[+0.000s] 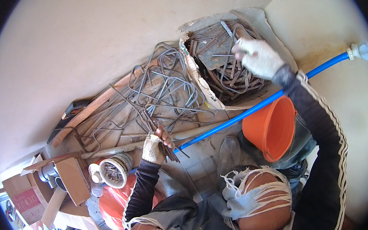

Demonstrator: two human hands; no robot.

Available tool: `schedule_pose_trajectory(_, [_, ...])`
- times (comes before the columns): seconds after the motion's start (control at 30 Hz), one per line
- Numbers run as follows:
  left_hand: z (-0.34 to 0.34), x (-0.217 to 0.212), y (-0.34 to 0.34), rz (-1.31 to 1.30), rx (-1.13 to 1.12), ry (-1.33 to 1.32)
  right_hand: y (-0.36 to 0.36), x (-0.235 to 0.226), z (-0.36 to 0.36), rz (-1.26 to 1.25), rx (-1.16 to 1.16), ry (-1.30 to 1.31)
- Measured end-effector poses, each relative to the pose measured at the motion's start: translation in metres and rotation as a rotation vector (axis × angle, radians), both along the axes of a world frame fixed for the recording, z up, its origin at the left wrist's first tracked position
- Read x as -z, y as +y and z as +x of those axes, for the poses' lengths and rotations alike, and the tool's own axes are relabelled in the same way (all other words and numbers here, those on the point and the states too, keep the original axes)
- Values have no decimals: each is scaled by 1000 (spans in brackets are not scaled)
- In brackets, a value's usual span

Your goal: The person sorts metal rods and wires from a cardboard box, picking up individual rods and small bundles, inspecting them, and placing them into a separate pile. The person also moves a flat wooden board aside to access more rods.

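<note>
My left hand [154, 149], in a pale glove with bare fingertips, is closed round a bundle of short rusty steel rods [149, 121] above the floor. Higher up, my gloved right hand [260, 59] reaches over a torn, open sack [262, 95]. Its fingers are curled. A thin rod [222, 55] ends beside their tips, but whether they grip it I cannot tell. Inside the sack lies a heap of rusty rod pieces [235, 78] with a flat metal plate [215, 52] among them.
Bent steel stirrups [164, 85] lie tangled left of the sack, beside a wooden plank [101, 105]. A blue pipe [236, 119] crosses diagonally in front. An orange bucket [267, 127] stands right. At lower left are a tub of nails [113, 173] and an open cardboard box [73, 180].
</note>
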State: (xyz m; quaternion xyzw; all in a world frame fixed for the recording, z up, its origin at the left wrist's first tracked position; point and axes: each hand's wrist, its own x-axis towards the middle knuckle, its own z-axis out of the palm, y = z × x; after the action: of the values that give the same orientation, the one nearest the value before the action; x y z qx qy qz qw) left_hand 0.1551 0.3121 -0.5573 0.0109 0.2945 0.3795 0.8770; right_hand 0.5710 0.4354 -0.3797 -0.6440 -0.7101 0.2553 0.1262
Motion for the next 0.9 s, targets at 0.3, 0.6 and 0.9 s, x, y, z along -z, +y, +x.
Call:
schedule_pose_trajectory(0.3, [-11,40,-33,16,40,229,73,32,91,40,73,-455])
schedule_pose_trajectory(0.6, [-12,46,-31,31,29,151,70,37,98,-121,443,-532])
schedule_pose_trajectory(0.9, [-13,43,-32,55,43,204,72,9,106,-600,224,-751])
